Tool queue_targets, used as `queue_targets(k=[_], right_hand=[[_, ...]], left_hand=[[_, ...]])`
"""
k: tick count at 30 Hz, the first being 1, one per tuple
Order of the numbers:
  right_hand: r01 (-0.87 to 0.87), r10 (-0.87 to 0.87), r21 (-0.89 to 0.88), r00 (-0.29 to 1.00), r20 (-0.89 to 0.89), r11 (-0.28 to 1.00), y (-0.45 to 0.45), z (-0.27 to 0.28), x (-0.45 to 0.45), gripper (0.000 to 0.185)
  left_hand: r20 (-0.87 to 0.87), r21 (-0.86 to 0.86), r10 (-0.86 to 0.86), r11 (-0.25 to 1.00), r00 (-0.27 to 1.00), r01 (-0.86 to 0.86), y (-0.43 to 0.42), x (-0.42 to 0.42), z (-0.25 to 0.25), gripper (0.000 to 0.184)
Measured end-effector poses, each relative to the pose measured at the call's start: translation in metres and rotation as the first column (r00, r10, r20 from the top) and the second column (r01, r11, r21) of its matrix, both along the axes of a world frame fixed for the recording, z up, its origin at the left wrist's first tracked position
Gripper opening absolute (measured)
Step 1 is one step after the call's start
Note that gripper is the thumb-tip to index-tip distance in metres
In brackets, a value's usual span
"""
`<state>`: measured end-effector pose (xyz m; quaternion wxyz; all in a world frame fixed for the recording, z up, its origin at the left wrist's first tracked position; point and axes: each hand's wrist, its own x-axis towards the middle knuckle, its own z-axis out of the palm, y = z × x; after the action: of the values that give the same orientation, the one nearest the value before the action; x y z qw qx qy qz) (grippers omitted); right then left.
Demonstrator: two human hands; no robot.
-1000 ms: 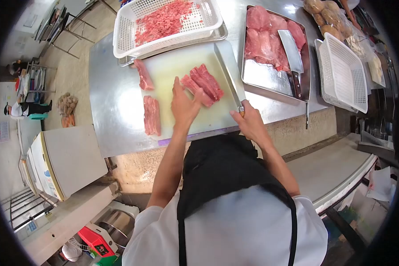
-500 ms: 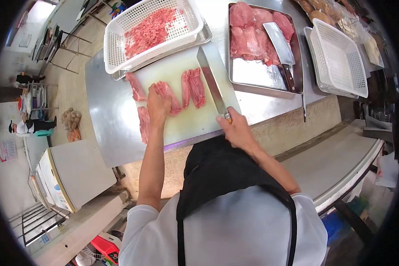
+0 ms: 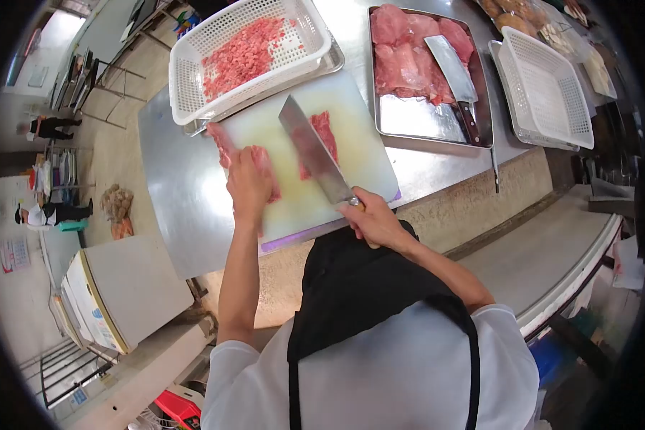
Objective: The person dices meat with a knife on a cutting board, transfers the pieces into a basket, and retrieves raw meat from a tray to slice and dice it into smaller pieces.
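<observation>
We noted the left hand (image 3: 247,188) curled over a raw meat strip (image 3: 264,166), the right hand (image 3: 374,219) gripping a cleaver (image 3: 312,154), further meat (image 3: 325,132) ahead between them, cutting board (image 3: 369,154) beneath.

Bright, whitish light is filling the room, and a pale patch (image 3: 63,30) at the upper left of the frame is shining almost pure white. Glare is lying on the table (image 3: 186,193), left of centre, and on the tray (image 3: 410,118), upper right of centre. The knife (image 3: 314,154), near the middle, is reflecting duller grey. Darkness is covering the right edge. The lens is bending the bench (image 3: 537,251) at lower right, and black is rounding the corners.
</observation>
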<state>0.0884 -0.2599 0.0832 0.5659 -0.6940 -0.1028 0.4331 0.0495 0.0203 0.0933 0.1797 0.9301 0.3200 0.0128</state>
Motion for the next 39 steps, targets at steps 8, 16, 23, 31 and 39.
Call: queue_targets(k=[8, 16, 23, 31, 39], right_hand=[[0.212, -0.11, -0.19, 0.892, 0.438, 0.959, -0.044, -0.002, 0.006, 0.037], [0.272, -0.222, -0.202, 0.946, 0.237, 0.941, -0.047, 0.003, 0.002, 0.039], [0.251, -0.197, -0.206, 0.948, 0.252, 0.946, -0.054, 0.0, 0.002, 0.042], [0.131, -0.117, -0.139, 0.988, 0.106, 0.982, -0.06, 0.007, 0.014, 0.04], [0.01, 0.028, -0.197, 0.982, 0.189, 0.98, -0.074, 0.008, 0.044, 0.046]], left_hand=[[-0.3, 0.389, -0.803, 0.391, 0.515, 0.834, 0.01, 0.06, -0.028, 0.099], [-0.391, 0.2, -0.896, 0.139, 0.209, 0.97, -0.009, 0.129, -0.025, 0.083], [-0.237, 0.097, -0.899, 0.355, 0.368, 0.93, 0.01, 0.107, -0.039, 0.052], [-0.078, 0.231, -0.765, 0.61, 0.639, 0.758, -0.009, 0.05, -0.053, 0.044], [0.365, 0.282, -0.568, 0.823, 0.738, 0.494, -0.062, 0.025, -0.076, 0.055]])
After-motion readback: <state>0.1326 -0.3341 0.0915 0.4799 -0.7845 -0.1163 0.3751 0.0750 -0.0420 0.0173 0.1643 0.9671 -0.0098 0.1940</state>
